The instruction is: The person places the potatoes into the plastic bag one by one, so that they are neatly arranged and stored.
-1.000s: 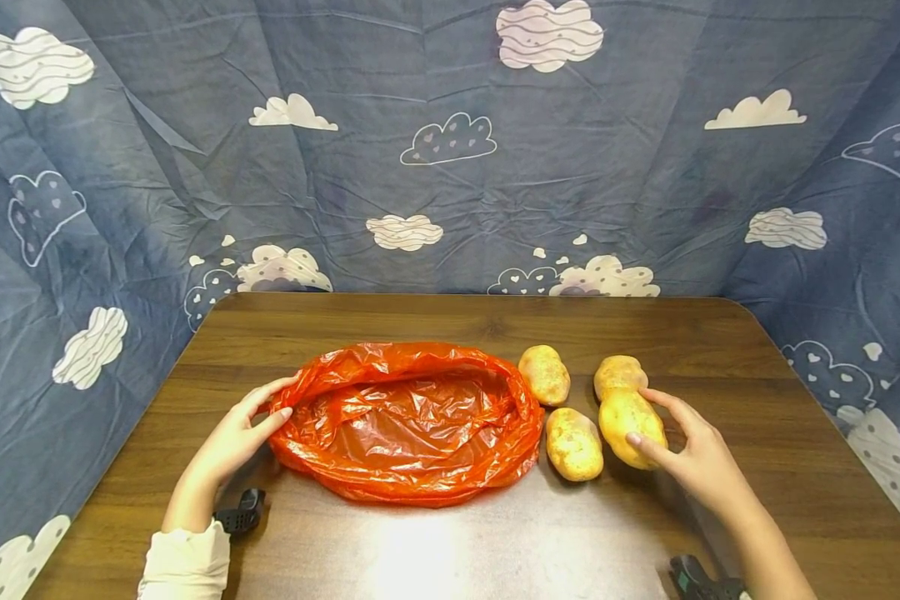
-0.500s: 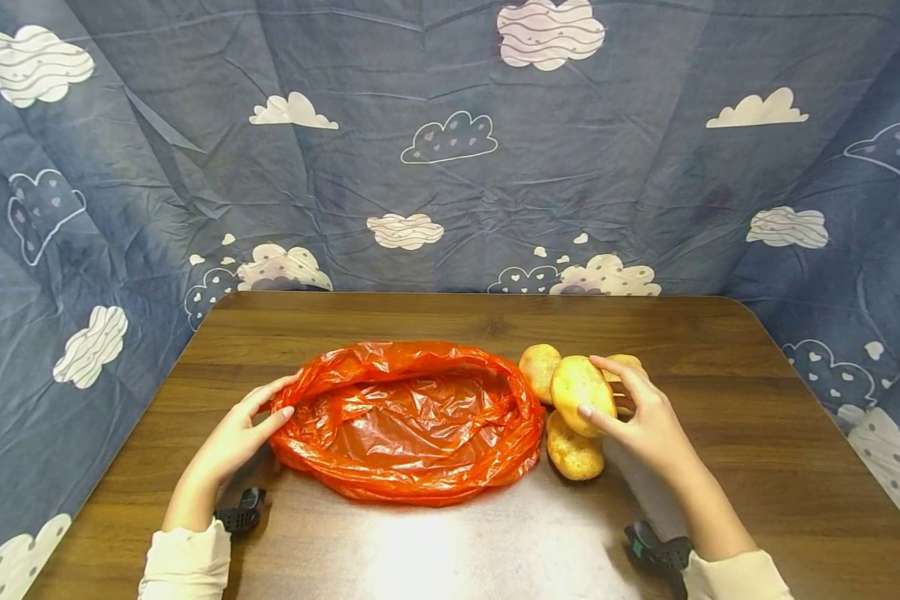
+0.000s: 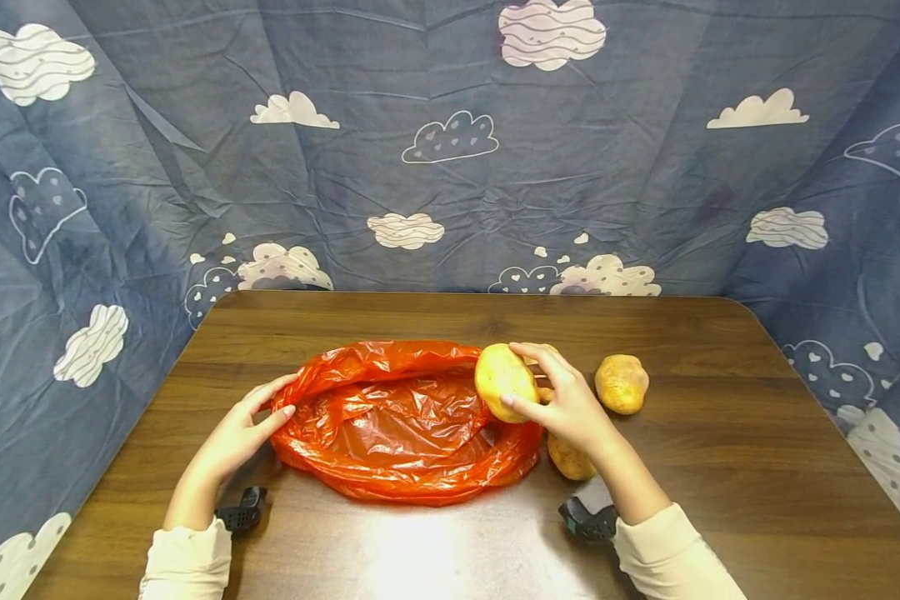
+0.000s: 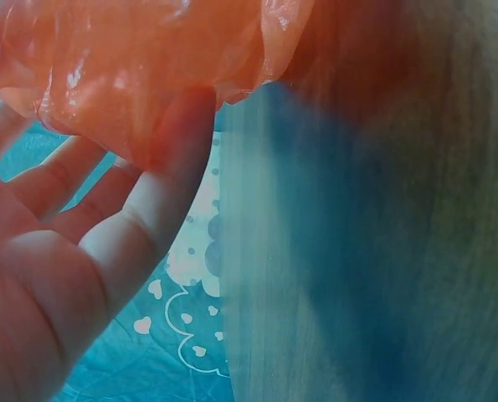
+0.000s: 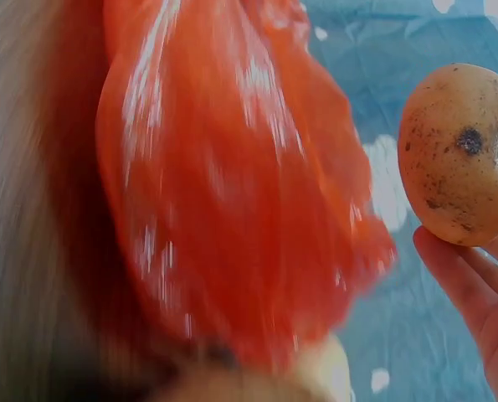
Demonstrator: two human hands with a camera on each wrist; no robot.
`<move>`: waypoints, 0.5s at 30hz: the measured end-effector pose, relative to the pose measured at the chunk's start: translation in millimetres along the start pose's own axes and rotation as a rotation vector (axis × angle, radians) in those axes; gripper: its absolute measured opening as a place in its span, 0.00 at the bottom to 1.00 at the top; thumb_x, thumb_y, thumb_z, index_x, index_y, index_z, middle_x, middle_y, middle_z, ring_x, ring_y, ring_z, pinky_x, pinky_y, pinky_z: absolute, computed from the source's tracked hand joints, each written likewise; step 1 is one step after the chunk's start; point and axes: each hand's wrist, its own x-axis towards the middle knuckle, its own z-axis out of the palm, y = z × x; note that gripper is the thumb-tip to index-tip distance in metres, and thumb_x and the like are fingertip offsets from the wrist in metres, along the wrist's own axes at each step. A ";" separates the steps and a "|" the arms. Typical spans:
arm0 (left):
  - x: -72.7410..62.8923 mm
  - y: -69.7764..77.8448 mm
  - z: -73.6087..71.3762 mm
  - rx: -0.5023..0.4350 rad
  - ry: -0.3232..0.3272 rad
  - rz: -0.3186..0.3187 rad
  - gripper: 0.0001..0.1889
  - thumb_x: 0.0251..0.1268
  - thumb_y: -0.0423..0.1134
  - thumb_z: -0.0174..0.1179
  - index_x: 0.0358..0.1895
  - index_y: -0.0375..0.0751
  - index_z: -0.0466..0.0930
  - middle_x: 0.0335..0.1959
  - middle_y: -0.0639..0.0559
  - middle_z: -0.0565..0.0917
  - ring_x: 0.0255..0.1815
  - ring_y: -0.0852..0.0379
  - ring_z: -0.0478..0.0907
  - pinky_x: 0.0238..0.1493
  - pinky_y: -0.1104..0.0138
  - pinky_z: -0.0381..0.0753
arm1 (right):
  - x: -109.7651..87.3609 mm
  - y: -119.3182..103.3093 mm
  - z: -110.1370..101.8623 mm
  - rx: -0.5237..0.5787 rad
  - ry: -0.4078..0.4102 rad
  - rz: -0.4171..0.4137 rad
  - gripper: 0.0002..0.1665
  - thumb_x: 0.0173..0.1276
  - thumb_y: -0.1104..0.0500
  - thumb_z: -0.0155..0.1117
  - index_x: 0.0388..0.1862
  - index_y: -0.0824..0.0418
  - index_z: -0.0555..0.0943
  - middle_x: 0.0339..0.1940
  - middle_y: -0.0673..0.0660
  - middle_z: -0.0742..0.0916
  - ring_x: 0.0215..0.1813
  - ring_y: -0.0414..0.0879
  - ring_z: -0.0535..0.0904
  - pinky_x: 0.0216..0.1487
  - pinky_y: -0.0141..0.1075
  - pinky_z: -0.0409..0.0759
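Note:
A red plastic bag (image 3: 412, 479) stands on the table with its wide mouth turned up. At its left end my left hand (image 3: 231, 440) holds the rim, thumb on one side and fingers on the other; in the left wrist view the thumb (image 4: 140, 218) shows against the red film. My right hand (image 3: 570, 408) grips a yellow potato (image 3: 504, 382) over the bag's right rim. Dark specks mark that potato (image 5: 458, 155) in the right wrist view, where it is higher than the bag's side (image 5: 232, 193).
One potato (image 3: 621, 384) lies right of my right hand. Another potato (image 3: 568, 460) sits by the bag's right end, partly covered by the hand, and a third is mostly hidden behind it. A patterned cloth (image 3: 450, 208) hangs behind the wooden table (image 3: 720, 500).
My right hand has lifted the potato from the right group and carried it left, over the other potatoes to the bag's right rim. The left hand and the bag have stayed in place.

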 end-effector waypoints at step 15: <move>0.0 3.4 0.3 0.003 0.000 0.020 0.24 0.64 0.37 0.54 0.64 0.41 0.64 0.58 0.40 0.67 0.54 0.45 0.65 0.49 0.53 0.66 | 31.2 11.7 56.5 0.025 -0.051 -0.051 0.36 0.49 0.55 0.73 0.58 0.60 0.70 0.55 0.53 0.75 0.54 0.44 0.70 0.49 0.36 0.72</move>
